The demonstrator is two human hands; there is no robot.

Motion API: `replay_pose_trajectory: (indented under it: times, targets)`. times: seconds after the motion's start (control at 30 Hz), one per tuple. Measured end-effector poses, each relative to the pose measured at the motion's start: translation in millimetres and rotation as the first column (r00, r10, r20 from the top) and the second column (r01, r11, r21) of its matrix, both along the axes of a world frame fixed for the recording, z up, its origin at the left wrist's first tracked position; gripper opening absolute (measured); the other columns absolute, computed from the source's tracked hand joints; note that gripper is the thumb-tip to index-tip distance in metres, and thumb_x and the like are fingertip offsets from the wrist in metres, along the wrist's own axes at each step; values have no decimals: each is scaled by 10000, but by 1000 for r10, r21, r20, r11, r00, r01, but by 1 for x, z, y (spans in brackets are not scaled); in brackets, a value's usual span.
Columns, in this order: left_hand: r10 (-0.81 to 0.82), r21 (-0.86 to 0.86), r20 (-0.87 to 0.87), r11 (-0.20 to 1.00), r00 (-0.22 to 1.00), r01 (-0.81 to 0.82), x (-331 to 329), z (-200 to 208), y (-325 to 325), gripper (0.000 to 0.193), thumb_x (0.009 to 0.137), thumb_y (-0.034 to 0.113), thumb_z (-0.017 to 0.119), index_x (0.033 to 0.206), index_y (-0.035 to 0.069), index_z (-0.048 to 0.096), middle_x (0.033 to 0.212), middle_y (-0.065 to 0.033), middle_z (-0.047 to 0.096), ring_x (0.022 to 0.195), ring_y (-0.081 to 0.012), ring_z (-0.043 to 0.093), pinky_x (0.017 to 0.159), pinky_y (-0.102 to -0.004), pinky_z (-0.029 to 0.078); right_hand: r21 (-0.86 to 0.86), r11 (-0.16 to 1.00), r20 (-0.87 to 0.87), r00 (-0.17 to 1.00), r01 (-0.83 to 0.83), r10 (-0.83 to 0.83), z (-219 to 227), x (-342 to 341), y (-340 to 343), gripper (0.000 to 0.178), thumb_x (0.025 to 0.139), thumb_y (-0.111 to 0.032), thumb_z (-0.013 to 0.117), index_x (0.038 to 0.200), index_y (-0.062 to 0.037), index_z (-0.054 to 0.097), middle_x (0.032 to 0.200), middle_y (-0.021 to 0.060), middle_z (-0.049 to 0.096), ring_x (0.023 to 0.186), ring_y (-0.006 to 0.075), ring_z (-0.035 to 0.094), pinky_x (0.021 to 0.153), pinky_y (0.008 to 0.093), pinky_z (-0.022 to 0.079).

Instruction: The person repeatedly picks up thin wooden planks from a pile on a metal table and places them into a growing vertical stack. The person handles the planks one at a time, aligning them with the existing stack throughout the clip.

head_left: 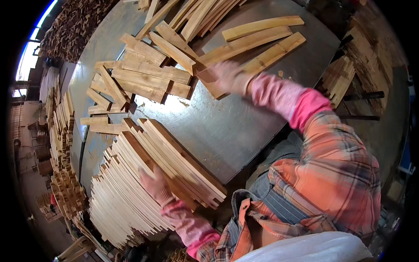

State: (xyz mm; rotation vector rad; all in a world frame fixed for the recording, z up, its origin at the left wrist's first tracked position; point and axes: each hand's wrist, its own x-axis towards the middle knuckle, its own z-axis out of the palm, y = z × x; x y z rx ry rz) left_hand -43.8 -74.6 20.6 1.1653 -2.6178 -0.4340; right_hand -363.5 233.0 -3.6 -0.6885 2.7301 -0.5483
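Observation:
A tight row of pale wooden slats [126,196], set on edge side by side, fills the near left of the table. My left hand [156,187] lies on this row with its fingers stretched out, touching a slat whose broad brown face [139,146] leans over. To the right of that hand, several more slats [183,163] stand together in a separate bundle. Farther off, my right hand [231,78] is smeared by motion beside a short plank [211,87]. Its fingers are too blurred to show whether they grip that plank.
Loose short planks [144,78] lie jumbled on the metal table [227,131] at the far left. Curved boards [273,52] lie beyond my right hand. More slats [209,17] are heaped at the far edge. Stacked wood [63,131] stands left of the table, and boards [340,81] sit off its right side.

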Motion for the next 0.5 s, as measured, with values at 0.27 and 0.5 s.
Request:
replay_pose_trajectory:
  times: [0.27,0.5]
  targets:
    - [-265,312,-109,906,958,286,-321,-15,98,831,902,553,683,1455,-45,516,1404,-309,582,1320,-421,559,1110,-435,437,498,851,90,986,-165,139,-39,-170,124,755,792,-122,737,1494,-82,461,1428,170,577,1281,367,587,1094,480,448]
    - [-23,270,273,961,962,-54,-441,-93,130,1075,724,533,837,1481,-95,405,1313,-298,633,1243,-417,617,1046,-440,501,586,743,233,946,-323,227,-13,-158,221,910,779,-190,814,1553,-77,348,1345,183,596,1297,342,549,1095,455,411]
